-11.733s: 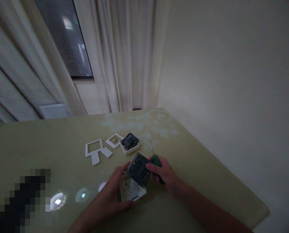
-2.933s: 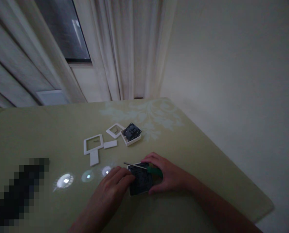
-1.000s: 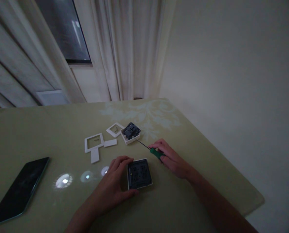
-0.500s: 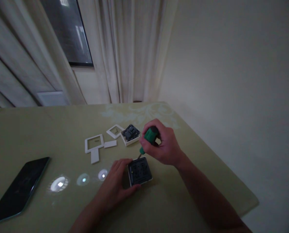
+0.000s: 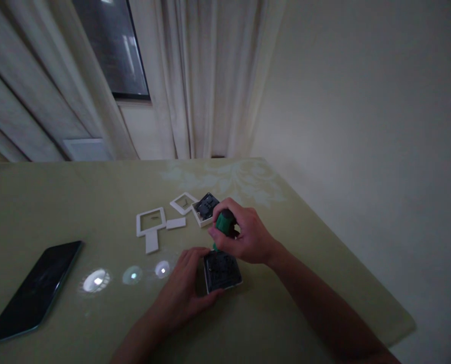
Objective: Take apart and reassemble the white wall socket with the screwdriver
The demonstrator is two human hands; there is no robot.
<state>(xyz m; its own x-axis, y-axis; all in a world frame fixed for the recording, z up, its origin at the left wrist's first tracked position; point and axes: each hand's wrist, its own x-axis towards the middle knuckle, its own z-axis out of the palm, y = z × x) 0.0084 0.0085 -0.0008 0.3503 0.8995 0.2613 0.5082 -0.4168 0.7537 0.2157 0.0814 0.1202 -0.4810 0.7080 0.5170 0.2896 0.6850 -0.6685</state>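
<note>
1 screwdriver (image 5: 224,223), right fingers (image 5: 233,205) around, apparently tight

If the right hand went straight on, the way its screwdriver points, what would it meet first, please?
Most likely the far edge of the dark square module held by the left hand; the green screwdriver has its tip hidden, so contact is unclear.

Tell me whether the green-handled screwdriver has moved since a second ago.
Yes, the screwdriver moved: its working end went from near the far, unmoved white plastic box toward the camera, to the black square module.
</note>
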